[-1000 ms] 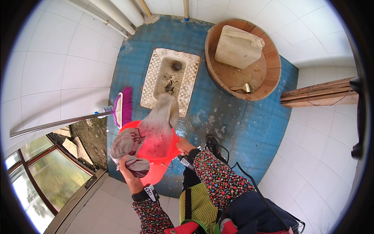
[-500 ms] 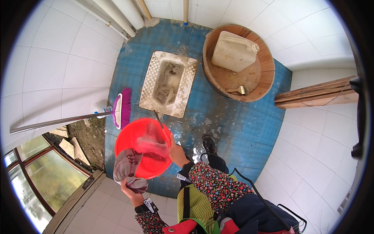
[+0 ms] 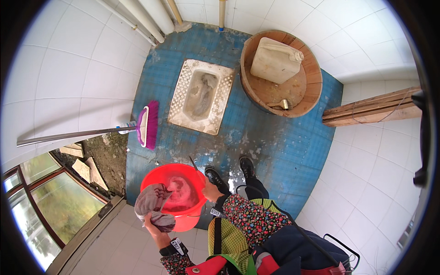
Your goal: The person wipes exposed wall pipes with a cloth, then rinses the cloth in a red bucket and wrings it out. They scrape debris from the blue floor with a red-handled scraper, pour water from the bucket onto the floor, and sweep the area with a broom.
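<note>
A red bucket (image 3: 187, 223) with cloudy, foamy water (image 3: 179, 192) inside is between my two hands. My right hand (image 3: 211, 190) is closed on its right rim, beside a thin dark bar that looks like the bucket's handle (image 3: 194, 163). A damp greyish-pink striped cloth (image 3: 152, 201) is bunched in my left hand (image 3: 156, 232) and drapes over the bucket's left rim. The fingers under the cloth are partly hidden. Beyond the bucket, a white squat toilet (image 3: 177, 112) with a textured, stained rim is set in the floor.
A purple broom (image 3: 147, 124) leans at the left, near a small bottle (image 3: 126, 127). At the back right, a wooden tub (image 3: 313, 87) holds a pale jerrycan (image 3: 276, 60) and a brush (image 3: 280, 105). Wooden planks (image 3: 371, 110) jut from the right. My boots (image 3: 246, 167) stand on wet blue flooring (image 3: 266, 146).
The bucket has come back toward me, away from the toilet, and more of its outer wall shows. My left boot has come into view. Both hands keep their holds.
</note>
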Demonstrator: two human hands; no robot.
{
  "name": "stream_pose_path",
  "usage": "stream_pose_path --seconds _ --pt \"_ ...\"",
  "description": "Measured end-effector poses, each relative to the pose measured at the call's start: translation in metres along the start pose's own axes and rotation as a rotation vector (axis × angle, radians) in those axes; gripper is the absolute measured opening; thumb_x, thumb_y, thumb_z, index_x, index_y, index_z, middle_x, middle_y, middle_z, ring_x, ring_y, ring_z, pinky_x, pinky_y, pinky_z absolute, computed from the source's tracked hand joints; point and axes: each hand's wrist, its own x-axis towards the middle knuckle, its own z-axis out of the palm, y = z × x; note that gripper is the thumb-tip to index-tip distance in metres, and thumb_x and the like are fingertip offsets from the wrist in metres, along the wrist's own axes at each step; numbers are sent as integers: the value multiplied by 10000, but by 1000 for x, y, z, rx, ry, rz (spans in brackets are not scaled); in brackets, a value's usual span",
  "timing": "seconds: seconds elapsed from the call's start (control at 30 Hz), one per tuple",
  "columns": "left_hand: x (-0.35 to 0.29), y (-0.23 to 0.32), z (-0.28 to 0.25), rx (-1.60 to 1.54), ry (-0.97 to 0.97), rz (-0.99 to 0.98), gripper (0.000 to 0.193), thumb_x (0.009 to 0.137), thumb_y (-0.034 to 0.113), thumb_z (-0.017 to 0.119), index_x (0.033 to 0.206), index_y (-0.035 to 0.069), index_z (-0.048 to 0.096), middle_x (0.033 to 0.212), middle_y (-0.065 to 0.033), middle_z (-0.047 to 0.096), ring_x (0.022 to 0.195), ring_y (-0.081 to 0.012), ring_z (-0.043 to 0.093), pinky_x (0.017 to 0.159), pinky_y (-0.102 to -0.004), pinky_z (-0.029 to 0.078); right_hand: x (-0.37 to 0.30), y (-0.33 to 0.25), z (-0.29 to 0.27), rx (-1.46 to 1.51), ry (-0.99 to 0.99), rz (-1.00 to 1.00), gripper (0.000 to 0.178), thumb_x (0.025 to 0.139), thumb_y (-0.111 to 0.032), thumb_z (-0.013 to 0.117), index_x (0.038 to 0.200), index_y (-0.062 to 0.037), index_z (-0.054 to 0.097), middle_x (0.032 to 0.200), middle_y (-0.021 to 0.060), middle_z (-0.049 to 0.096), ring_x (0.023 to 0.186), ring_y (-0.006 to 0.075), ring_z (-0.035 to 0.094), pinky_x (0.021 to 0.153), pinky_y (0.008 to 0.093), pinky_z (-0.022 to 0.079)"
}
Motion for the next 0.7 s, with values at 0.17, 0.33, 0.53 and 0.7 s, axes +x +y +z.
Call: stream_pose_path --seconds 0.17,0.33,0.53,0.7 --pt "-3 -2 22 70 -134 -24 328 809 180 611 1058 -29 572 977 -99 623 831 -202 623 751 -328 512 -12 6 -20 112 -127 129 790 839 -87 483 1505 -41 59 798 191 617 414 237 526 325 365 374" --pt "-15 -5 54 63 -180 -30 325 794 140 625 1070 -21 566 953 -93 620 827 -202 623 743 -325 513 -28 -6 -47 163 -100 259 786 846 -76 471 1511 -53 53 739 140 576 395 197 473 324 330 345" --pt "-26 -8 59 -34 -134 -21 303 817 186 608 1063 14 570 954 -78 628 822 -220 629 746 -343 524 -27 -13 -63 60 33 137 782 838 -55 449 1504 -36 39 822 227 631 416 261 548 347 385 404" --pt "-49 -13 22 -100 -2 -65 231 813 231 617 927 35 574 842 -85 633 773 -237 638 724 -366 541 -23 -18 -57 -388 246 -327 748 810 -53 533 1446 78 163 1029 344 600 571 368 628 533 434 514"
